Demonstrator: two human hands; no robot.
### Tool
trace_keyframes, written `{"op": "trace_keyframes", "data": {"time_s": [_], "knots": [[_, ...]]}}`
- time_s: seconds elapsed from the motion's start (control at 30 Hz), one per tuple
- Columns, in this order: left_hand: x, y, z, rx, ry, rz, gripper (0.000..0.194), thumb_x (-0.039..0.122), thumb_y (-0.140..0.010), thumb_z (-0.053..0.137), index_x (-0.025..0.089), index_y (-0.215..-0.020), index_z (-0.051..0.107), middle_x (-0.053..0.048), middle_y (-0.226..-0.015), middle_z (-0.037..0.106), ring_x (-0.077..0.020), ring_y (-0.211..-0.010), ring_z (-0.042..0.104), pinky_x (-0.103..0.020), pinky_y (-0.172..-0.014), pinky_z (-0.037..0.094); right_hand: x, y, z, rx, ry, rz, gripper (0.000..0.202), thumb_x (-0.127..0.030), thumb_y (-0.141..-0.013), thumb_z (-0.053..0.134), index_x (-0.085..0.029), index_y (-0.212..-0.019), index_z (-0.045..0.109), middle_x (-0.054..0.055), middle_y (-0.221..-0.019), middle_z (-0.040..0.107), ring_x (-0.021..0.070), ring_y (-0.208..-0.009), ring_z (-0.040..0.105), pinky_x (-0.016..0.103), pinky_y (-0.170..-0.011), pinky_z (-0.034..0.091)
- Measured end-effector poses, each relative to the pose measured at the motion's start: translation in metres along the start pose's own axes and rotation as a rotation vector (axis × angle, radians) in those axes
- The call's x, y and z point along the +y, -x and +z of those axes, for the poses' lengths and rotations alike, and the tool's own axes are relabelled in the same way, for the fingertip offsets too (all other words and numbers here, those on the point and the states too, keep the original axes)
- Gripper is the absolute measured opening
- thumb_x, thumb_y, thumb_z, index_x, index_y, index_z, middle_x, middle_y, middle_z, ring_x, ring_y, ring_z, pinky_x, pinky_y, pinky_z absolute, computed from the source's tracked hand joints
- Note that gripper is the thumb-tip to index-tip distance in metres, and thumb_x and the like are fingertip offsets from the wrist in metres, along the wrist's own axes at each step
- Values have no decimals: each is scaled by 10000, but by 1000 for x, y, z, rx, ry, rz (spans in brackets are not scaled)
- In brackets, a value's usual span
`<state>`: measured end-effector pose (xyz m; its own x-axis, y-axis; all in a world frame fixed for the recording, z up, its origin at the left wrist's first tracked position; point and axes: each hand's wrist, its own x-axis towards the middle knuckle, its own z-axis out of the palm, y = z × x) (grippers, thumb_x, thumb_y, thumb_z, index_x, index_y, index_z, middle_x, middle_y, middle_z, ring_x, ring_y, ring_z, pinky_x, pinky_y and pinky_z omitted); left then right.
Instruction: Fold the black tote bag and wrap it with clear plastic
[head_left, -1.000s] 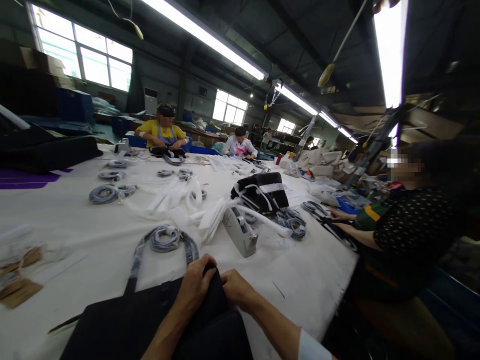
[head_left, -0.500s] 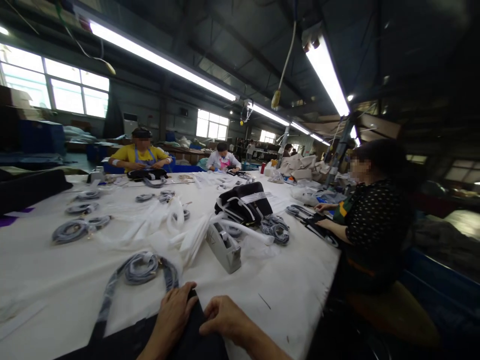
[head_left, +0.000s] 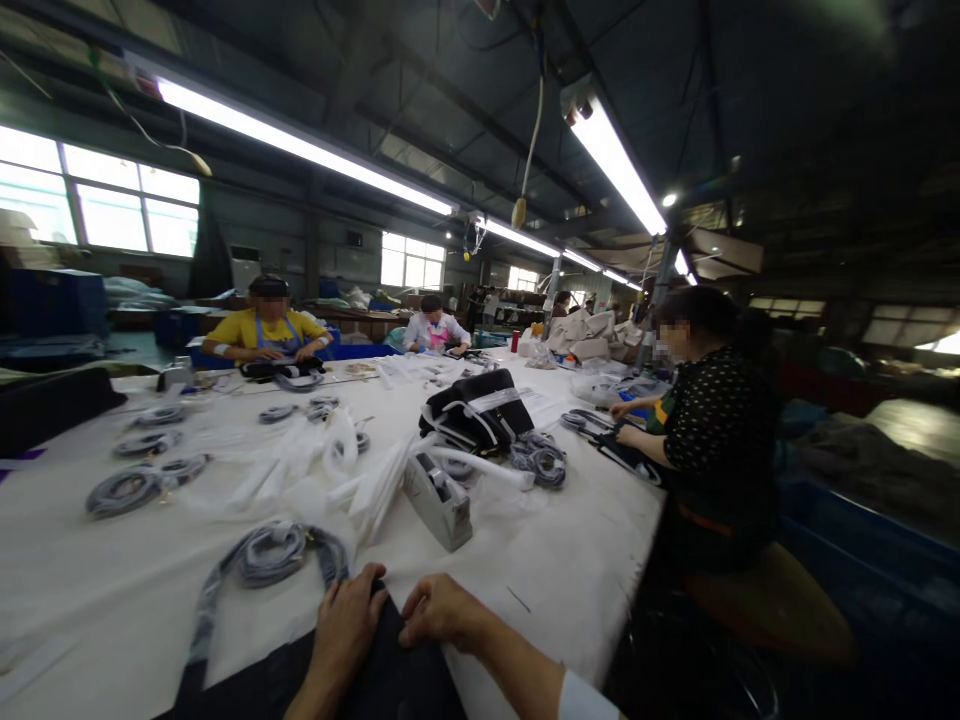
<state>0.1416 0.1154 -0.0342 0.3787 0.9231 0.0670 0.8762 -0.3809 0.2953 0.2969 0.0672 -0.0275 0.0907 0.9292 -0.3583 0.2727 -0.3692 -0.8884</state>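
Note:
A black fabric bag [head_left: 409,675] lies at the table's near edge, its lower part cut off by the picture. Its grey handle [head_left: 201,622], wrapped in clear film, loops out onto the table. My left hand [head_left: 346,625] is closed on the bag's upper edge, thumb and fingers near its corner. Just right of it, my right hand [head_left: 441,612] pinches the bag's right edge between thumb and curled fingers. A coiled grey strap [head_left: 271,555] in plastic rests inside the handle loop. Beyond my hands stands a grey tape dispenser [head_left: 439,500].
White foam strips [head_left: 379,490] and a taped black bag [head_left: 480,410] lie past the dispenser. Coiled straps [head_left: 124,490] are spread at the left. A co-worker [head_left: 720,420] sits along the right edge; others sit across the white table [head_left: 540,560].
The view has tilted up and turned slightly right, so surroundings sit further left. Both hands stay on the black bag, and more of my right forearm shows.

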Motion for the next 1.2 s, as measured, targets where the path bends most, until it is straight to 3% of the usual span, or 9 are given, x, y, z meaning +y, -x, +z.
{"op": "trace_keyframes", "data": {"time_s": [0.1, 0.2, 0.27, 0.37, 0.5, 0.67, 0.87, 1.03, 1.2], "knots": [[0, 0, -2, -18, 34, -12, 349, 207, -901, 372, 203, -1210, 535, -58, -1236, 636, -188, -1185, 547, -382, -1077, 274, -15, 1, 4, 82, 66, -103, 349, -6, -381, 726, -188, -670, 657, -50, -552, 580, 188, -632, 597, 270, -607, 431], [-3, 0, -2, -33, 36, -9, 363, 177, -894, 363, 189, -1210, 540, -65, -1196, 655, -190, -1174, 553, -389, -1086, 271, -39, -5, 22, 218, 26, -254, 457, -72, -482, 704, -220, -914, 678, 2, -863, 670, 218, -902, 612, 305, -806, 446], [-6, 0, 1, -35, 9, -6, 359, 149, -879, 357, 166, -1161, 579, -90, -1166, 664, -208, -1160, 561, -395, -1090, 268, -56, -16, 42, 273, -52, -322, 472, -133, -572, 677, -201, -1038, 647, 44, -1011, 661, 209, -947, 609, 305, -842, 452], [-13, -2, 9, -38, 32, -1, 323, 122, -856, 381, 161, -1047, 638, -109, -1113, 684, -227, -1145, 567, -381, -1100, 259, -72, -36, 72, 301, -211, -360, 397, -196, -662, 632, -136, -1054, 619, 95, -1013, 668, 199, -915, 636, 288, -817, 485], [-19, -9, 16, -26, 143, -7, 335, 106, -842, 395, 191, -1085, 610, -92, -1172, 669, -212, -1166, 561, -375, -1103, 261, -64, -58, 91, 362, -410, -392, 231, -274, -759, 529, -145, -933, 610, 92, -915, 679, 182, -874, 645, 270, -817, 494], [-20, -16, 8, -15, 543, -161, 368, 145, -820, 438, 133, -1184, 488, -123, -1146, 672, -215, -1085, 619, -363, -1029, 382, -41, -79, 91, 404, -570, -353, 251, -412, -819, 422, -193, -828, 544, 64, -752, 655, 177, -655, 640, 277, -591, 518], [-23, -12, -2, 286, 826, -338, 322, 235, -771, 475, 162, -1082, 507, -119, -1035, 689, -251, -971, 661, -378, -896, 495, -31, -91, 95, 414, -535, -382, 239, -403, -800, 442, -206, -703, 537, 39, -642, 630, 171, -578, 606, 277, -559, 508], [-8, 4, -34, 476, 825, -225, 373, 328, -719, 463, 154, -1041, 538, -135, -1048, 659, -265, -1021, 630, -419, -964, 468, -29, -81, 98, 392, -373, -474, 255, -404, -784, 474, -209, -653, 573, 14, -635, 620, 165, -635, 568, 255, -614, 468], [-13, 58, -91, 401, 548, 48, 362, 424, -807, 421, 198, -1009, 617, -92, -1065, 664, -258, -1033, 613, -429, -943, 480, -32, -68, 99, 378, -210, -530, 262, -385, -794, 496, -211, -616, 577, -20, -578, 568, 147, -597, 498, 240, -592, 402]]}}
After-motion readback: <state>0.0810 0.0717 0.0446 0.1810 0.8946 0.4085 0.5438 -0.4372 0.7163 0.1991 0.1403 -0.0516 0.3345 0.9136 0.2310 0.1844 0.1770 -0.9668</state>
